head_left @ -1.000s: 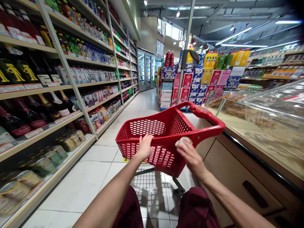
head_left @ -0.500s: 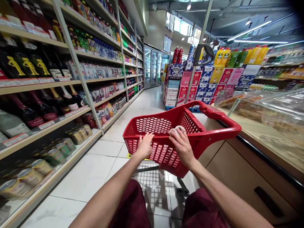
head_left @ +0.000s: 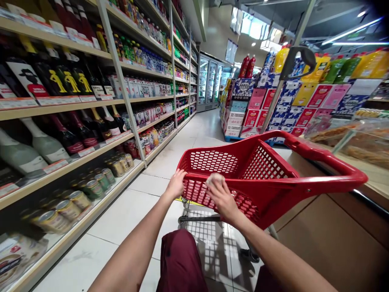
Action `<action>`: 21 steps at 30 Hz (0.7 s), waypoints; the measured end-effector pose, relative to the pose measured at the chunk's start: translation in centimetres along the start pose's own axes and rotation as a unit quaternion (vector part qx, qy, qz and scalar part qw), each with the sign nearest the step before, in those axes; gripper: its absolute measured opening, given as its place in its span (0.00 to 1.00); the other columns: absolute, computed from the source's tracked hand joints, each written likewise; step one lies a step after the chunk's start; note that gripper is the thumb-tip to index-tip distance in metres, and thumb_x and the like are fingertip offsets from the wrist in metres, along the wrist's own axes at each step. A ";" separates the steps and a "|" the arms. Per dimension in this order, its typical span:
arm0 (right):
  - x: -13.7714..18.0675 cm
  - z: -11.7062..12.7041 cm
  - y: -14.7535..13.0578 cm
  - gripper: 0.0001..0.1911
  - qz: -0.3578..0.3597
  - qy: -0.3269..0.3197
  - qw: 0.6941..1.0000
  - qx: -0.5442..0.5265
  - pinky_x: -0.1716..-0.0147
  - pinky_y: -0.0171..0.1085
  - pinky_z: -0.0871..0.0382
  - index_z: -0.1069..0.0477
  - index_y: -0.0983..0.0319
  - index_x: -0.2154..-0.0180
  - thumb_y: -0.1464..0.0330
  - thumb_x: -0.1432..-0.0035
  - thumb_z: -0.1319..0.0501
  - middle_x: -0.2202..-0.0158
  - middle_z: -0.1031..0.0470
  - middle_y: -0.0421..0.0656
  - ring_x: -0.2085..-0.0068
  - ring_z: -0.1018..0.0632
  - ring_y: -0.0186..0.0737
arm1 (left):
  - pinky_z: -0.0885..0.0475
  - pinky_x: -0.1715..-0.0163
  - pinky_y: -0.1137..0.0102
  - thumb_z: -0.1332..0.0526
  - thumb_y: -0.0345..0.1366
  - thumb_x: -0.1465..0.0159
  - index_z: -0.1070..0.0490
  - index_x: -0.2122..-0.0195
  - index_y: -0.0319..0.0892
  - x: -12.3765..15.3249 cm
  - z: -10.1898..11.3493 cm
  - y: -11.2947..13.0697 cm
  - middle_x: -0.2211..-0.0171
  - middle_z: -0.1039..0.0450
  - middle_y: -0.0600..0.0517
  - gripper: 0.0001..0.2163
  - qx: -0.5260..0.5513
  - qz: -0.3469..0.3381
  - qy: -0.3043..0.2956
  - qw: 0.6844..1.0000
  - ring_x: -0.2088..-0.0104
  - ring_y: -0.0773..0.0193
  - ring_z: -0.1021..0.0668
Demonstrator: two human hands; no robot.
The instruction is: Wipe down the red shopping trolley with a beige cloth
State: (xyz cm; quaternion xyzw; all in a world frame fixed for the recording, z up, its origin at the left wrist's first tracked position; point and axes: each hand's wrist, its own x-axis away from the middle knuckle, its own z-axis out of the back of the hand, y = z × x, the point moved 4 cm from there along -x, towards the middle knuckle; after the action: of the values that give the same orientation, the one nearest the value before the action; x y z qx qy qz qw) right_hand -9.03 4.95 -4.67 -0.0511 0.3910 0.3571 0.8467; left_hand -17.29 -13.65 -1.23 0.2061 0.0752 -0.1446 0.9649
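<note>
We'd best brace the red cart [head_left: 270, 196] with our curled left hand [head_left: 176, 185] while our right hand [head_left: 224, 199], clasping a pale cloth [head_left: 216, 178], rubs evenly.

The location is identified as a shop — a supermarket drinks aisle. Along the left of the frame, tiered shelving [head_left: 60, 109] is stocked with bottles [head_left: 69, 81] and cans [head_left: 79, 198], and price labels [head_left: 86, 151] are fitted to the shelf edges. At upper centre, glass-doored cabinets [head_left: 209, 83] are installed. At upper right, cartons [head_left: 251, 117] are stacked and topped with yellow and green bottles [head_left: 319, 68]. A red shopping cart [head_left: 273, 198] is positioned at right of centre on the tiled floor [head_left: 106, 219].
</note>
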 end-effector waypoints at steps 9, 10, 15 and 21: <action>-4.0 -3.9 -3.5 0.18 0.019 -0.016 1.000 -0.007 0.43 0.52 0.48 0.36 0.61 0.50 0.74 0.42 0.51 0.43 0.40 0.46 0.40 0.45 0.46 | 0.45 0.42 0.66 0.54 0.18 0.50 0.37 0.49 0.43 0.2 0.6 -1.9 0.45 0.38 0.51 0.28 0.127 0.003 -0.030 0.991 0.42 0.65 0.40; -4.4 -4.4 -3.7 0.18 0.019 -0.021 1.000 0.005 0.43 0.53 0.49 0.35 0.62 0.50 0.74 0.42 0.50 0.43 0.40 0.48 0.40 0.44 0.48 | 0.44 0.43 0.68 0.54 0.18 0.50 0.37 0.48 0.42 0.4 0.7 -2.1 0.44 0.39 0.51 0.29 0.135 0.015 -0.026 0.990 0.43 0.66 0.39; -0.8 -6.5 -5.1 0.11 0.084 -0.089 0.992 -0.002 0.46 0.46 0.40 0.27 0.64 0.64 0.73 0.44 0.48 0.56 0.27 0.47 0.47 0.33 0.44 | 0.48 0.41 0.62 0.53 0.19 0.50 0.36 0.49 0.46 0.8 1.0 -1.9 0.45 0.38 0.53 0.28 0.106 0.003 -0.048 0.993 0.41 0.66 0.43; -2.7 0.2 -1.2 0.18 0.020 0.022 1.000 -0.003 0.42 0.52 0.49 0.34 0.60 0.51 0.75 0.41 0.52 0.45 0.36 0.43 0.40 0.44 0.44 | 0.58 0.43 0.48 0.54 0.20 0.49 0.37 0.50 0.48 0.4 0.9 0.8 0.44 0.40 0.53 0.27 0.034 0.006 -0.066 0.997 0.40 0.60 0.44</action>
State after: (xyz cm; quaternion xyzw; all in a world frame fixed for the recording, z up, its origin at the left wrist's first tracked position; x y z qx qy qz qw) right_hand -9.36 2.60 -2.91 -0.0536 0.4097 0.3741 0.8302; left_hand -16.63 -13.46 -0.22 0.2293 0.0054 -0.1541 0.9611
